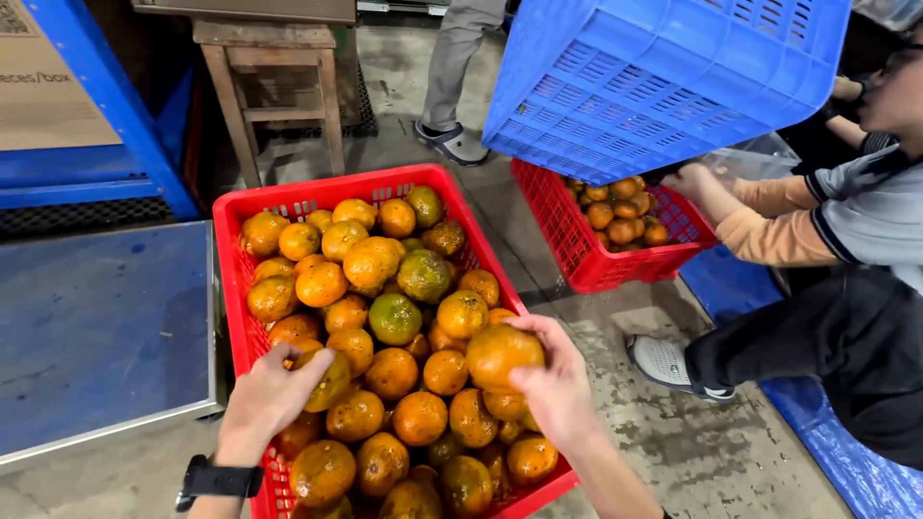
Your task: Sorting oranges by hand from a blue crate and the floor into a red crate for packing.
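A red plastic crate (231,207) in front of me is full of orange and greenish citrus fruits. My right hand (553,384) is closed around one large orange fruit (500,354) at the crate's right side, just above the pile. My left hand (269,394), with a black watch on the wrist, rests on the crate's left rim and grips another fruit (327,380) lying in the pile.
Beside me on the right, a crouching person's hands (692,178) reach over a second red crate (586,264) of fruit, under a tilted blue crate (654,77). A grey metal platform (96,327) lies left, a wooden stool (279,86) behind, and another person's legs (452,67) beyond.
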